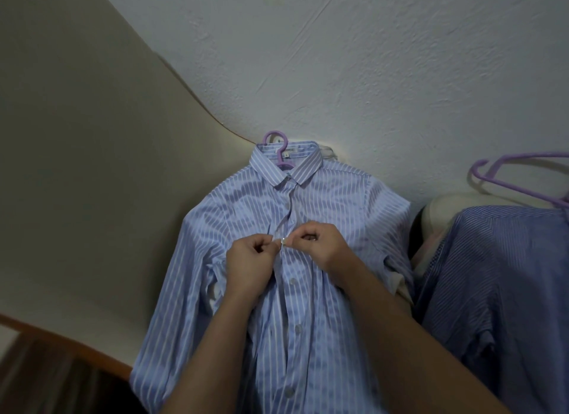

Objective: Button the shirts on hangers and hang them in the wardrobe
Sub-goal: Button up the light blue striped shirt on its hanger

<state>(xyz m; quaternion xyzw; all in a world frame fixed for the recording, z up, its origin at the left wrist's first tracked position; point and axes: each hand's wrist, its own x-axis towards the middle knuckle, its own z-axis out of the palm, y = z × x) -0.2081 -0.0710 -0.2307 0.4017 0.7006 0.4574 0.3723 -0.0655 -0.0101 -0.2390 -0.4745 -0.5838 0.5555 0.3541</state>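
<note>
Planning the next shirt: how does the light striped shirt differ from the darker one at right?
The light striped shirt has broad white stripes, the darker shirt fine ones. A purple hanger sits in the light shirt's collar; a second hanger rests at the darker shirt's top. The left hand and right hand pinch the light one; neither touches the darker. Both are blue.

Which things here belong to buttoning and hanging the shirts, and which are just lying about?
In the job: light striped shirt, its purple hanger, button, left hand, right hand, dark blue shirt, second purple hanger.
Just lying about: cream object behind the dark shirt, wooden edge lower left.
</note>
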